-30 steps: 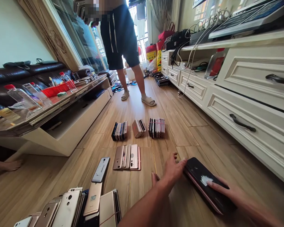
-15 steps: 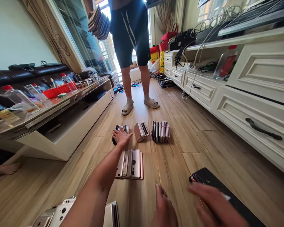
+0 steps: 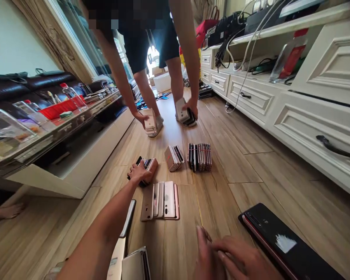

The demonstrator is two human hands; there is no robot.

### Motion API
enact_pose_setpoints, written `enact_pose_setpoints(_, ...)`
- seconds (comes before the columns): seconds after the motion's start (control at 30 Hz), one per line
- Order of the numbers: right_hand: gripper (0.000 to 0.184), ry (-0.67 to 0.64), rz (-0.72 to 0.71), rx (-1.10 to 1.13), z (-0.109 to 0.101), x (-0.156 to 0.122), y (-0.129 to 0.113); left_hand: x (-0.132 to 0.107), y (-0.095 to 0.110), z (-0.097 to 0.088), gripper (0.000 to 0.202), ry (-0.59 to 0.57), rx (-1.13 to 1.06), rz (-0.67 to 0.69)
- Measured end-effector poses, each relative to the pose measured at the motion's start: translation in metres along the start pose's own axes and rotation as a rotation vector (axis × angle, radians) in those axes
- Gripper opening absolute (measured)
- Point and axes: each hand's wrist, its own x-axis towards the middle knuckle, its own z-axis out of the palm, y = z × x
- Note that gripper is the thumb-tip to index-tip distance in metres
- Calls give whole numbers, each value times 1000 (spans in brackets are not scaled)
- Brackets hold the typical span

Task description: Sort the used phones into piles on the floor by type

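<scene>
Tilted phone bundle (image 3: 153, 168) under the left hand (image 3: 138, 172), against its fingers (image 3: 141, 164)

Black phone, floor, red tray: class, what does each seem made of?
Black phone: smooth glass or plastic back; evenly dark around a pale patch. Floor: satin wood or wood-look tile; grain and soft reflections. Red tray: probably smooth plastic; even, bright colour.

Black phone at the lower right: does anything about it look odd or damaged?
Yes: the black phone has a ragged white patch standing out on its dark back; I can't tell whether it's damage.
</scene>
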Motion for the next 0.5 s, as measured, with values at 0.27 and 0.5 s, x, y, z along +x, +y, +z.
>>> enact_pose_setpoints(0.27,36,24,73,118,17,-9,29,-80,-59,9,93,33,6,24)
enact_pose_setpoints(0.5,64,63,256,747,124,63,-25,-106,-85,12,97,-10,-23,41)
